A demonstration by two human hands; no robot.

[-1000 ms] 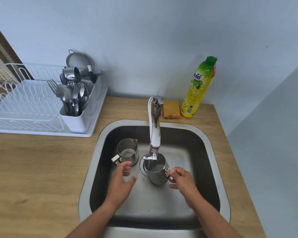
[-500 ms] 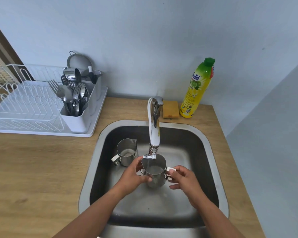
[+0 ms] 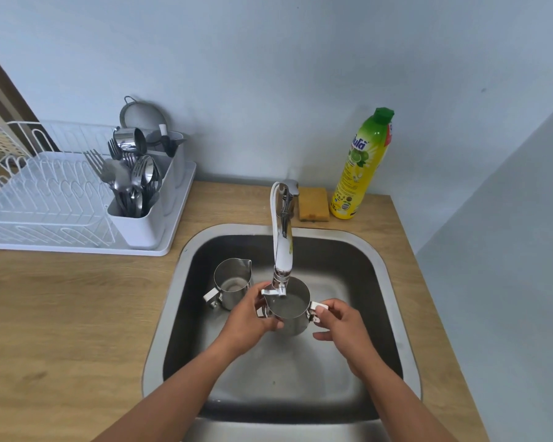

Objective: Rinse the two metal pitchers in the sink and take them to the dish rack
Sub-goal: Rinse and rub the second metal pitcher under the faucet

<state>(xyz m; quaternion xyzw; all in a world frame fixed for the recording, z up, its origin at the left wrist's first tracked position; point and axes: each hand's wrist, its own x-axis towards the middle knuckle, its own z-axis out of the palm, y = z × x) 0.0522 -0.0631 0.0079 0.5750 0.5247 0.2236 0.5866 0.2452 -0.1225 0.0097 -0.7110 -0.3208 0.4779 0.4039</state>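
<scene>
In the sink [image 3: 186, 298], under the faucet [image 3: 281, 247] spout, the first pitcher [image 3: 289, 309] is held upright. The left hand [image 3: 248, 317] is wrapped around its body; the right hand [image 3: 340, 320] pinches its handle at 3 o'clock. Whether water is running cannot be told. The second pitcher [image 3: 232, 282] stands on the basin floor at 9 o'clock of the first, near but apart, untouched.

Progress is judged early: the first pitcher's rinse is in hand; the second rinse and both transfers remain.

The dish rack [image 3: 45, 202] sits on the counter at 10 o'clock of the sink, with a full cutlery holder [image 3: 141, 218] on its near side. A sponge [image 3: 313, 204] and soap bottle [image 3: 361, 167] stand at 1 o'clock, off the route. The spout overhangs the held pitcher and must be cleared on lifting.
</scene>
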